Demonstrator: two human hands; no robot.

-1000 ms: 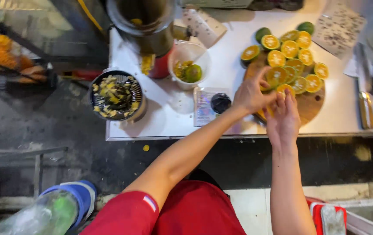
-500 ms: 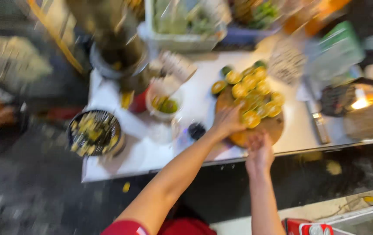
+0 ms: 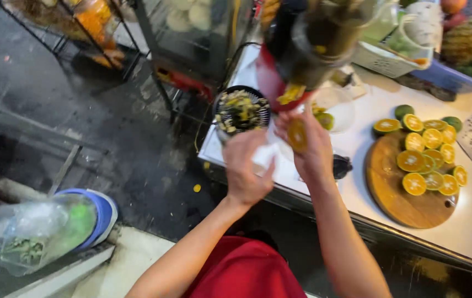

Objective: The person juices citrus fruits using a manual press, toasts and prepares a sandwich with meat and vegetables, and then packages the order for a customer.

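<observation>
One cut orange-fleshed citrus half (image 3: 297,134) pinched in right hand (image 3: 309,148) fingertips below the dark juicer (image 3: 316,44), left hand (image 3: 245,165) loosely curled alongside.

Dark wet pavement (image 3: 109,138); white counter (image 3: 467,226); metal rack (image 3: 43,33) upper left, possibly holding fruit.

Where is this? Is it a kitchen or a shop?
Probably a street juice stall. A round wooden board holds halved green-skinned oranges, a red and black juicer stands on the white counter, and the right hand holds an orange half.
</observation>
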